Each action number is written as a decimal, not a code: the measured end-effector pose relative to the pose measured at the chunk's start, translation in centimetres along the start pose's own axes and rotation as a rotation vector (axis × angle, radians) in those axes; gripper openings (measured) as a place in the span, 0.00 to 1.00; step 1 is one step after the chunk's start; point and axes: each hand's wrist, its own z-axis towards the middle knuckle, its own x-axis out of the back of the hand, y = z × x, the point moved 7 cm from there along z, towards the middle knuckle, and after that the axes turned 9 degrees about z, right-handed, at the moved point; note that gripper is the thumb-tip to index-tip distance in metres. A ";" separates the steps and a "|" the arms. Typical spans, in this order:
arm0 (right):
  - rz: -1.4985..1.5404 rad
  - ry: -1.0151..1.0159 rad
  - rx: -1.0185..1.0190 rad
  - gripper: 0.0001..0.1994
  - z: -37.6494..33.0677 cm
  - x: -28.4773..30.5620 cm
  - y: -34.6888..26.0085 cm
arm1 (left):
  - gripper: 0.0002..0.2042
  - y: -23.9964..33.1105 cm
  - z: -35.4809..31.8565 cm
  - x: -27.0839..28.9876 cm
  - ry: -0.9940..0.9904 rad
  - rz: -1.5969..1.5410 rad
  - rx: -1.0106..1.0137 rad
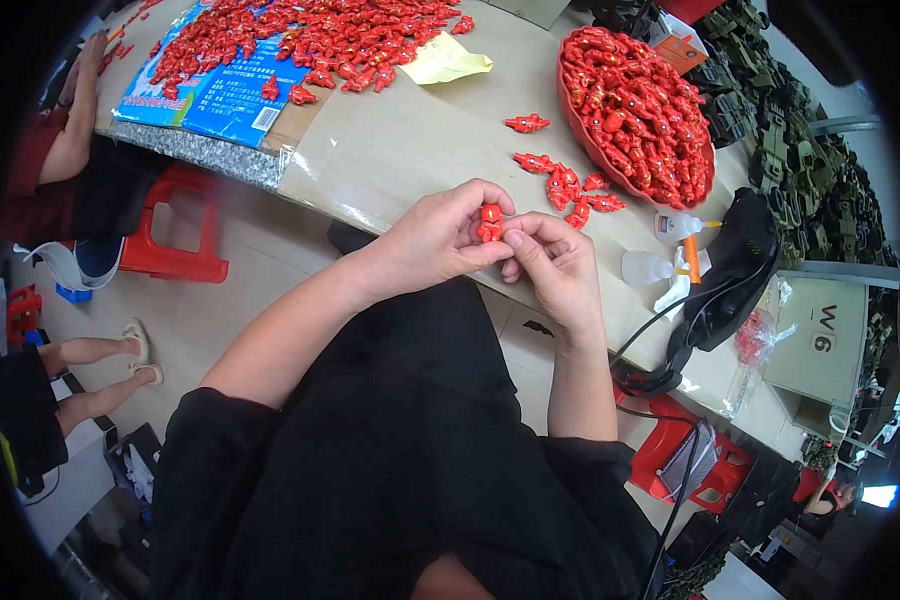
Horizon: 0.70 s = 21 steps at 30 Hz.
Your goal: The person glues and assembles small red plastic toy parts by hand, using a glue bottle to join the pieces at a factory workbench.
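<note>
A small red toy [490, 222] sits pinched between both hands, held above the near edge of the worktop [410, 150] and over the person's black-clad lap. The left hand [438, 240] has its fingers [485, 197] closed on the toy from the left and above, thumb beneath. The right hand [555, 262] clamps it from the right, its thumb [522, 250] pressed just under the toy (the toy's lower part is hidden behind the fingertips).

Just beyond the fingers, on the cardboard-covered worktop, lies a small cluster of loose toys [568, 187], with one more [527, 123] lying apart, farther out. Beyond those and to the right stands a red bowl [582, 130] heaped with the same red pieces. To the right of the right hand, near the worktop's edge, are a glue bottle [682, 227] with an orange tip and a clear plastic bottle [648, 268] beside it, then a black pouch [745, 260] with cables running down from it.

Far out to the left of the fingers a big spread of red toys [310, 35] lies on a blue printed sheet [220, 100], with a yellow paper [445, 60] next to it. Another person's arm [80, 110] rests at that far left end. Below the worktop stand a red stool [175, 225] and, at the lower right, another [690, 455].
</note>
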 end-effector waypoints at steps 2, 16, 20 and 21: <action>0.002 0.004 0.003 0.07 0.0 0.0 -0.1 | 0.14 -0.1 0.1 0.0 -0.001 0.041 0.001; 0.020 0.015 -0.119 0.07 -0.1 0.2 0.1 | 0.20 1.7 0.0 0.3 0.073 0.630 -0.152; 0.036 -0.024 -0.099 0.07 -0.1 -0.3 -0.4 | 0.23 2.5 -0.2 0.6 0.091 0.740 -0.318; 0.026 -0.038 -0.109 0.06 -0.1 -0.4 -0.4 | 0.24 2.5 -0.2 0.6 0.074 0.700 -0.334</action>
